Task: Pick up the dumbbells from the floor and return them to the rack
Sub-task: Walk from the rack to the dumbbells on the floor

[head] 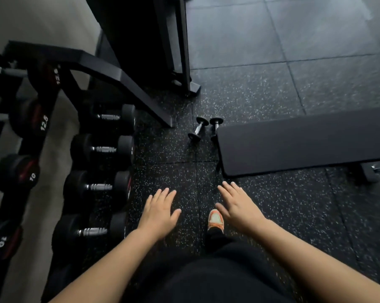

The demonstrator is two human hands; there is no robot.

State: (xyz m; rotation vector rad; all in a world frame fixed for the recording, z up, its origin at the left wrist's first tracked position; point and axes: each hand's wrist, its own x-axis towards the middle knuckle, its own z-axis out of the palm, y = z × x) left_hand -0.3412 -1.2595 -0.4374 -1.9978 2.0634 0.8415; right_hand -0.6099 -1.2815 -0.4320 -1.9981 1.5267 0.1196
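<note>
Two small dumbbells lie side by side on the speckled black floor ahead of me: the left dumbbell [198, 128] in full view, the right dumbbell [215, 124] partly hidden by the bench end. The black dumbbell rack [101, 68] stands at the left with several larger dumbbells [101, 149] on its tiers, some marked 10 and 12.5. My left hand [160, 212] and my right hand [237, 205] are held out flat, palms down, fingers apart, holding nothing. Both hover well short of the floor dumbbells.
A black padded bench [304, 141] stretches across the right, its near end beside the floor dumbbells. A black machine frame [180, 51] stands at the top centre. My orange shoe [215, 220] shows between my hands. Speckled rubber floor [167, 149] lies between rack and bench.
</note>
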